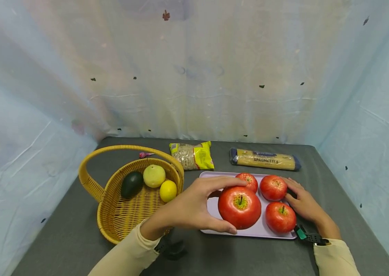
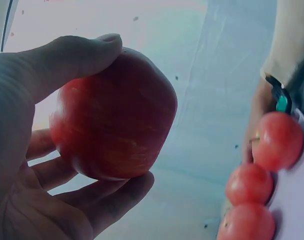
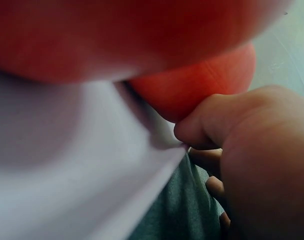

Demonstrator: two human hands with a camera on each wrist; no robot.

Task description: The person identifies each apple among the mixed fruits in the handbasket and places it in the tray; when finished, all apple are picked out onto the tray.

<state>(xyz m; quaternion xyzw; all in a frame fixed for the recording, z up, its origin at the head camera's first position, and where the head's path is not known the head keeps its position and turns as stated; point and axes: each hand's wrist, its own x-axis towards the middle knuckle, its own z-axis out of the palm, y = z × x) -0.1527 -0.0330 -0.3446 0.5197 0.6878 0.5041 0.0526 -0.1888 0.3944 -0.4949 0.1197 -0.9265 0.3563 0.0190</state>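
Observation:
My left hand [image 1: 194, 207] grips a red apple [image 1: 239, 209], thumb on its near side and fingers on its far side. Held up over the lilac tray [image 1: 249, 232], this apple hides part of the tray; the left wrist view shows the same apple [image 2: 117, 117] with the fingers around it. On the tray sit three more red apples: one at the back [image 1: 247, 181], one at back right [image 1: 273, 188] and one at front right [image 1: 280, 217]. Beside the tray's right edge lies my right hand [image 1: 306, 205], its thumb [image 3: 202, 122] right at the rim and the back-right apple.
A yellow wicker basket [image 1: 111, 222] with a tall handle stands left, holding an avocado [image 1: 132, 184], a pale green round fruit [image 1: 154, 176] and a lemon [image 1: 168, 191]. Behind the tray lie a yellow-and-clear bag [image 1: 192, 156] and a spaghetti pack [image 1: 265, 159]. Curtains surround the grey table [image 1: 67, 230].

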